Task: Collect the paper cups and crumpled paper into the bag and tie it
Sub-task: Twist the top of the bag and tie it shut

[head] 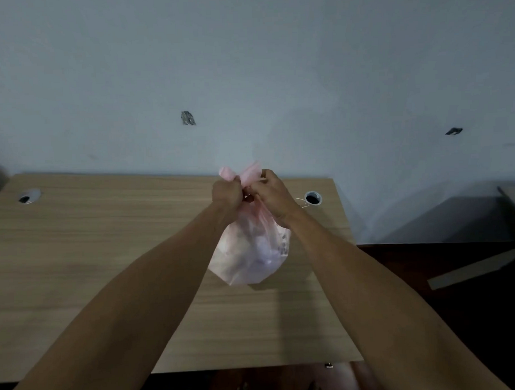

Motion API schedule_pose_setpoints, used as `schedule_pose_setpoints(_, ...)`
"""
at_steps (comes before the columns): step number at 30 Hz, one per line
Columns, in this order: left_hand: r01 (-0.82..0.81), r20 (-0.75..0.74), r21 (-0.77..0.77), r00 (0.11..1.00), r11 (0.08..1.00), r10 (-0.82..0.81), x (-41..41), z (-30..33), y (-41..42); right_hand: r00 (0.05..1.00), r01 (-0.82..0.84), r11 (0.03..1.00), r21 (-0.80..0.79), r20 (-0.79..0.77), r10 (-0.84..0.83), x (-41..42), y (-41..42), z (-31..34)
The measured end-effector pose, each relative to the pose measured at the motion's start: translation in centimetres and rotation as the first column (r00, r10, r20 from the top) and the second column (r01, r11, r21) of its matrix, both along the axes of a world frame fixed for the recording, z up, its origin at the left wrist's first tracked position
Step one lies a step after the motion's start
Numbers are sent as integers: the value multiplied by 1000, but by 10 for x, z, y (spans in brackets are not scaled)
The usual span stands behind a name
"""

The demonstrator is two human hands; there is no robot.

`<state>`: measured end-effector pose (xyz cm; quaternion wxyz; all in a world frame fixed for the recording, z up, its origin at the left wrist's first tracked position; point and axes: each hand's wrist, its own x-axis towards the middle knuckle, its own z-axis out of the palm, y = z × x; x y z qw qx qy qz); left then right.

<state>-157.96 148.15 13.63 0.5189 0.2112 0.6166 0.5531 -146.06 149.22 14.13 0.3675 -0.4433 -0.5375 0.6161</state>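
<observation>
Pink bag full, bottom on table, near far right part. Left hand fingers curled, gripping gathered top of bag. Right hand fingers pinching other handle strip. 2 pink ends stick up above hands. Contents blurred, cannot tell. Cable hole just beside right hand.

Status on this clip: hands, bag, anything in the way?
Left hand and right hand both gripping the gathered neck of the translucent pink plastic bag. Bag full, resting on the wooden desk, knot underway. Nothing in the way.
</observation>
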Motion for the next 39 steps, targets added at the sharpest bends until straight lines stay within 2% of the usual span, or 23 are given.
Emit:
schedule_pose_setpoints(3,-16,-154,15,988,1000,19,4,-2,-3,997,48,997,61,54,-51,0,-2,-1)
schedule_pose_setpoints(6,47,-214,113,976,992,-22,13,9,-13,974,188,970,152,100,-204,3,-2,2)
schedule_pose_setpoints(8,109,-231,180,971,978,-66,17,13,-21,958,253,959,129,101,-267,8,5,2)
schedule_pose_setpoints(10,218,-338,249,933,944,-126,16,10,-26,940,311,946,89,121,-320,12,15,5)
schedule_pose_setpoints(11,292,-457,280,878,915,-140,16,7,-29,933,330,942,60,132,-335,14,20,6)
schedule_pose_setpoints(12,366,-613,272,779,890,-134,13,4,-31,932,333,943,26,147,-333,16,24,9)
schedule_pose_setpoints(14,480,-857,238,513,845,-50,9,0,-33,931,323,946,-17,184,-315,21,30,13)
schedule_pose_setpoints(17,508,-993,85,116,857,30,11,8,-37,925,313,950,8,223,-307,25,31,20)
schedule_pose_setpoints(19,422,-1000,-10,4,906,-12,13,17,-37,944,281,960,13,176,-279,28,26,25)
schedule_pose_setpoints(21,328,-988,-122,48,937,-145,10,17,-34,969,170,983,75,168,-180,30,18,28)
schedule_pose_setpoints(22,316,-959,-179,154,932,-236,6,19,-34,971,83,988,130,212,-109,32,14,28)
schedule_pose_setpoints(23,319,-897,-193,325,928,-298,3,21,-32,956,-15,981,195,291,-44,35,11,26)
schedule_pose_setpoints(25,338,-645,-135,684,932,-341,-2,22,-30,870,-228,927,298,490,56,41,4,25)
schedule_pose_setpoints(26,335,-508,-108,791,936,-341,-3,24,-31,801,-332,887,322,593,85,42,3,24)
schedule_pose_setpoints(27,339,-404,-100,845,935,-350,-3,25,-31,734,-419,843,338,672,95,42,2,20)
schedule_pose_setpoints(29,359,-269,-111,887,927,-376,0,25,-33,644,-481,789,383,764,22,41,-1,13)
schedule_pose_setpoints(31,376,-177,-104,904,921,-389,-1,20,-33,634,-478,712,514,763,-126,42,-6,3)
schedule_pose_setpoints(35,324,-139,-108,931,940,-337,-3,13,-33,554,-572,383,725,687,-471,60,-12,-14)
schedule_pose_setpoints(37,325,-115,-125,934,937,-339,-5,10,-35,572,-597,275,754,640,-513,63,-12,-16)
schedule_pose_setpoints(38,349,-99,-106,928,931,-360,-6,9,-37,590,-605,256,754,640,-492,62,-12,-16)
schedule_pose_setpoints(39,389,-97,-79,914,918,-395,-8,4,-36,611,-603,276,748,656,-443,61,-12,-14)
